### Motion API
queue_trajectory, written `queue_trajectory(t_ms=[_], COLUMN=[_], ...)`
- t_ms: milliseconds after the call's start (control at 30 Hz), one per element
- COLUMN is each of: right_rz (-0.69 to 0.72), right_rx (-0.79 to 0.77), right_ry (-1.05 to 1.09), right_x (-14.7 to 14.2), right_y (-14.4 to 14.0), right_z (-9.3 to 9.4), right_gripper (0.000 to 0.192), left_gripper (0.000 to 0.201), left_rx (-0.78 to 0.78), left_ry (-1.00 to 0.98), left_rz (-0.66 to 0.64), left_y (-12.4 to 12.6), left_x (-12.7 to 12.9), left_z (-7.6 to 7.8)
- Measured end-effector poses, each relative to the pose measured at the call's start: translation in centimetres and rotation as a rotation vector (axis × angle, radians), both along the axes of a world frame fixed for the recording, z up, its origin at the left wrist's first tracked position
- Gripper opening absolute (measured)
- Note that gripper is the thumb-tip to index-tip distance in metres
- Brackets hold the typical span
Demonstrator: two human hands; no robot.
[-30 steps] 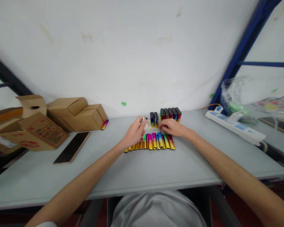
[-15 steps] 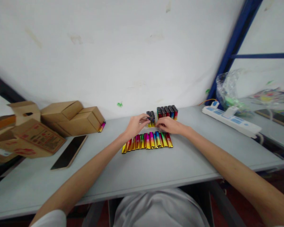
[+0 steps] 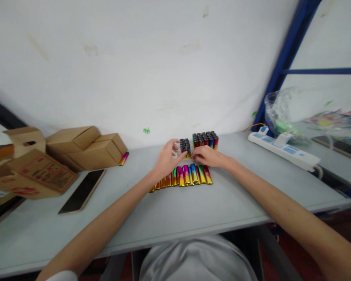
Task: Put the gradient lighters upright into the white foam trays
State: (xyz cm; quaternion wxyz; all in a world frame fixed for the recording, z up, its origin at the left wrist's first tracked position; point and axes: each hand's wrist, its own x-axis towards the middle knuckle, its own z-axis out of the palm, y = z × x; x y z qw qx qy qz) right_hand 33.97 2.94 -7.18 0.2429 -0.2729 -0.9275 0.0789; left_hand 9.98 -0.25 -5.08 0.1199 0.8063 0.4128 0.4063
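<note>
A small block of upright lighters (image 3: 185,143) with dark tops stands in front of me. My left hand (image 3: 165,159) is at its left side, thumb and fingers apart. On the block's near right side, my right hand (image 3: 208,156) has its fingers bent together; whatever is in them is hidden. Behind the right hand stands a larger block of upright lighters (image 3: 205,137). Nearer to me, a row of shiny multicoloured lighters (image 3: 187,177) lies flat side by side, its left end partly covered by my left hand and wrist.
To the left are an open cardboard box (image 3: 43,173), closed cardboard boxes (image 3: 95,152), a lone lighter (image 3: 124,159) and a dark phone (image 3: 82,192). A white power strip (image 3: 283,150) lies on the right, with a clear plastic bag (image 3: 280,109) behind it. The table's front edge (image 3: 193,238) is close to me.
The fingers of my left hand have spread apart from a pinch at the small block's left side. My right hand has hardly moved. The view has shifted slightly.
</note>
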Motion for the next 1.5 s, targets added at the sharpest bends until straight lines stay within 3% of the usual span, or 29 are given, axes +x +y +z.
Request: queue_trajectory(t_ms=[67,133,233,300,433,667,800,1000,1067,1167,1200,1333,1500], right_rz=[-0.002,-0.001,0.000,-0.003,-0.003,-0.004,0.002,-0.003,-0.004,-0.007,-0.008,-0.023,-0.031], right_rx=[-0.003,-0.002,0.007,0.012,0.020,0.017,0.013,-0.010,-0.019,-0.031,-0.037,-0.058,-0.059], right_ry=[0.000,0.005,0.008,0.006,0.008,0.018,0.017,0.006,0.009,0.014,0.013,0.009,0.018], right_x=[0.0,0.0,-0.1,-0.1,0.0,0.0,0.0,-0.1,-0.1,0.0,0.0,0.0,0.1], right_y=[0.0,0.0,0.0,0.0,0.0,0.1,0.0,-0.2,-0.2,-0.3,-0.3,-0.4,-0.3], right_z=[0.0,-0.1,-0.1,-0.1,-0.1,-0.3,-0.2,0.1,0.1,0.1,0.1,0.2,0.0], right_gripper=[0.027,0.027,0.027,0.026,0.026,0.024,0.027,0.029,0.028,0.027,0.027,0.027,0.028], left_gripper=[0.033,0.031,0.050,0.061,0.057,0.046,0.037,0.030,0.041,0.083,0.086,0.050,0.048], left_rx=[0.068,0.056,-0.020,-0.049,-0.084,-0.057,-0.212,-0.367,-0.410,-0.510,-0.538,-0.601,-0.639], left_ry=[0.022,0.152,0.344,0.392,0.418,0.151,-0.130,-0.451,-0.514,-0.585,-0.596,-0.590,-0.574], left_rz=[0.023,-0.075,-0.256,-0.299,-0.335,-0.313,-0.248,-0.191,-0.193,-0.181,-0.171,-0.211,-0.328], left_y=[-1.4,-3.0,-4.8,-5.2,-4.6,-5.0,-5.8,-5.2,-5.1,-5.2,-5.2,-5.3,-5.9], left_x=[0.2,0.5,1.0,1.3,1.7,1.1,0.4,-0.3,-0.4,-0.6,-0.7,-0.8,-0.5], left_z=[0.5,0.9,1.1,0.8,-0.1,0.9,1.5,1.0,0.9,0.9,0.9,0.8,0.7])
